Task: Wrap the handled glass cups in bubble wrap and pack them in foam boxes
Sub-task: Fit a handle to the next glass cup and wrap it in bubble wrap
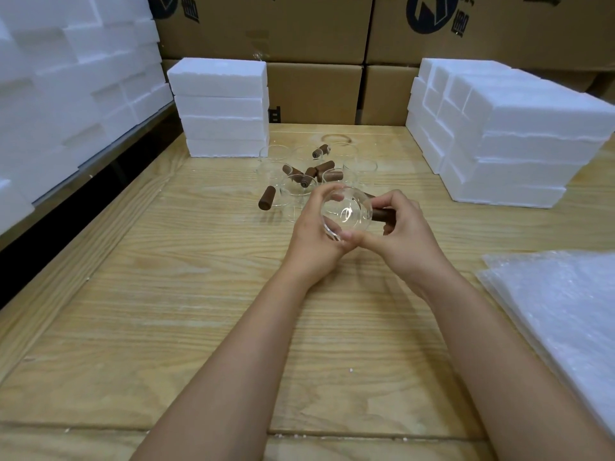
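A clear glass cup (pixel 346 212) with a brown wooden handle (pixel 382 214) is held above the middle of the wooden table (pixel 199 294), its mouth facing me. My left hand (pixel 316 237) cups the glass body from the left and below. My right hand (pixel 404 227) grips the handle and touches the rim from the right. Behind them stands a cluster of several more glass cups (pixel 299 188) with brown handles. A stack of bubble wrap sheets (pixel 565 314) lies at the right edge. White foam boxes are stacked at the back left (pixel 221 108) and at the back right (pixel 506 138).
More foam pieces (pixel 66 78) are piled on a shelf along the left side. Cardboard cartons (pixel 316 44) form a wall behind the table. The table's left edge drops into a dark gap (pixel 50 234).
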The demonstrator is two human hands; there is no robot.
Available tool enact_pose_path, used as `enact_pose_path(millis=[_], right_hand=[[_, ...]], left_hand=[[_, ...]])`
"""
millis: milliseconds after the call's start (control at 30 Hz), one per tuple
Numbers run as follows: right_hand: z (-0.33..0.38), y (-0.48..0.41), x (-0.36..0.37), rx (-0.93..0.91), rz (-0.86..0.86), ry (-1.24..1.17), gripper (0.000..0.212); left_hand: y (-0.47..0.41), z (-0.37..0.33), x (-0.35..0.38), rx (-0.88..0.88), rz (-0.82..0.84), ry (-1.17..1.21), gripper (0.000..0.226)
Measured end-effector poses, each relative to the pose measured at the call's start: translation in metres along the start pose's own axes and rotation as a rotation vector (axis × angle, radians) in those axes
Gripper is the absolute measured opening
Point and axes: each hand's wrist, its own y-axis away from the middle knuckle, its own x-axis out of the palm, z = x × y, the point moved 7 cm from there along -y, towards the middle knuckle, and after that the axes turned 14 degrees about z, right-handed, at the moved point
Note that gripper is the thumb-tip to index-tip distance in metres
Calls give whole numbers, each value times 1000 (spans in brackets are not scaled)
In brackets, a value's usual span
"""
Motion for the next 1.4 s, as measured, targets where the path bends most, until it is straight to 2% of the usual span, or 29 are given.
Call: enact_pose_path(millis=[133,267,567,700,767,833,933,1033,1200,1267,1367,1400], right_hand=[[-6,-1,-4,-9,63,-179,28],[-6,-1,-11,-44,-6,-209,8],[-12,3,-15,24,-249,-164,38],[-11,8,-12,97,-323,-146,43],[-11,8,-7,163,-316,-65,47],[-9,9,-2,220,-293,30,61],[-1,10,7,205,-254,178,77],[6,9,10,114,-228,269,78],[11,8,14,-3,-134,345,71],[12,7,12,-71,-111,237,64],[10,9,1,-178,-122,-237,25],[8,9,-3,-195,-117,-347,19]], left_hand=[[1,0,0,5,15,13,66],[0,2,1,-8,33,19,70],[0,-6,8,59,44,-172,68],[2,-11,12,96,67,-269,74],[2,-11,13,99,64,-290,73],[2,-9,12,86,57,-291,73],[1,-3,10,39,58,-245,74],[2,-3,7,8,36,-143,63],[1,0,1,22,-28,-34,64],[0,1,-2,29,-62,-59,67],[0,1,-4,31,-94,6,68],[0,2,-4,29,-95,29,71]])
